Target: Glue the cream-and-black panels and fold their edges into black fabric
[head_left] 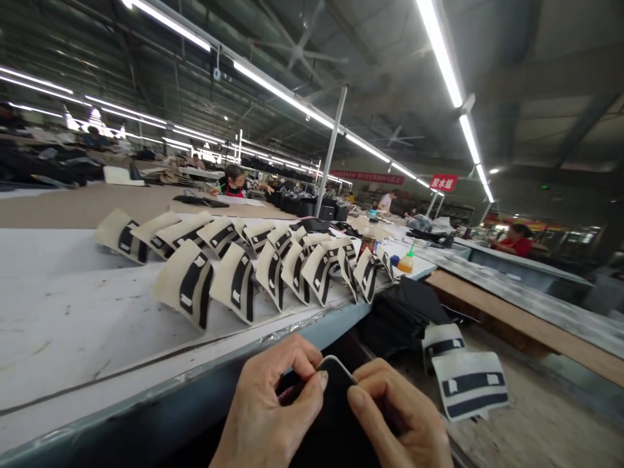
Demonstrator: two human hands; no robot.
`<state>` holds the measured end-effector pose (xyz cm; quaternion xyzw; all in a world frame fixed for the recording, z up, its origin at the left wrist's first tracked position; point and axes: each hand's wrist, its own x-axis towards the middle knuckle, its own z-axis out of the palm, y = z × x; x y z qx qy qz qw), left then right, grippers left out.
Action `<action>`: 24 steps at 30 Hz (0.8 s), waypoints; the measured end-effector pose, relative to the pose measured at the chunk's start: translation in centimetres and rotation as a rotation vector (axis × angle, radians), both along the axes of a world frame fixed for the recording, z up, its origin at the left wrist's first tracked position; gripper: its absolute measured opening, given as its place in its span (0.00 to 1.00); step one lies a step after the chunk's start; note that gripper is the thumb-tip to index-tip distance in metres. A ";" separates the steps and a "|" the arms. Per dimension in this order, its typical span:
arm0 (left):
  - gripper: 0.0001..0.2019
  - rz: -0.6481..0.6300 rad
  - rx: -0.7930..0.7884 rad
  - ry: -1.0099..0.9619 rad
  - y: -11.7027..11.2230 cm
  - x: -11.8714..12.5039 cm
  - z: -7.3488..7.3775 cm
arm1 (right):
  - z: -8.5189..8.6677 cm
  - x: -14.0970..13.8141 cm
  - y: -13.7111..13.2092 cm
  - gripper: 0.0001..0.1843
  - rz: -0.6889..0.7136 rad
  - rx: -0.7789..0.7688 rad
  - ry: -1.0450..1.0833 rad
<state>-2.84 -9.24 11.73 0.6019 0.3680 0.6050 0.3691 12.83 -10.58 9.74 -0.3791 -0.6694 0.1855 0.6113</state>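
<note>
Close to me, below the table's front edge, a black fabric panel with a pale edge along its rounded top is pinched between both hands. My left hand grips the upper left of that edge between thumb and forefinger. On the right side of the same edge, my right hand pinches it with thumb and fingers. The lower part of the panel runs out of the picture. In front, curved cream pieces with black strips and small white tabs stand in rows on the table.
The white-covered table has a blue-grey front edge. A bottle of amber liquid with a green tip stands at its right end. Black material and more striped cream pieces lie lower right. Co-workers sit at tables farther back.
</note>
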 end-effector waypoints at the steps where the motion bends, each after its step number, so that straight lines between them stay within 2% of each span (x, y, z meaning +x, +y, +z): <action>1: 0.12 0.008 0.012 -0.006 0.0 0.1 0.0 | 0.0 0.1 0.1 0.15 0.018 -0.014 0.009; 6: 0.10 0.003 -0.071 -0.090 0.0 0.1 0.1 | -0.2 0.4 0.4 0.16 0.082 -0.057 0.026; 9: 0.04 -0.002 -0.149 -0.120 0.1 -0.1 0.1 | -0.3 0.4 0.3 0.16 0.054 -0.044 0.017; 12: 0.11 -0.104 -0.194 -0.051 0.4 -0.6 0.0 | -0.2 0.4 0.1 0.16 0.033 -0.016 -0.001; 15: 0.08 -0.192 -0.147 0.097 0.8 -1.1 -0.2 | -0.1 0.5 0.0 0.15 0.037 -0.007 -0.028; 19: 0.07 -0.126 -0.026 0.147 1.0 -1.3 -0.3 | -0.2 0.5 0.1 0.14 0.026 -0.008 -0.041; 24: 0.07 -0.101 -0.016 0.160 0.7 -1.0 -0.3 | -0.5 0.3 0.1 0.13 0.029 -0.018 -0.038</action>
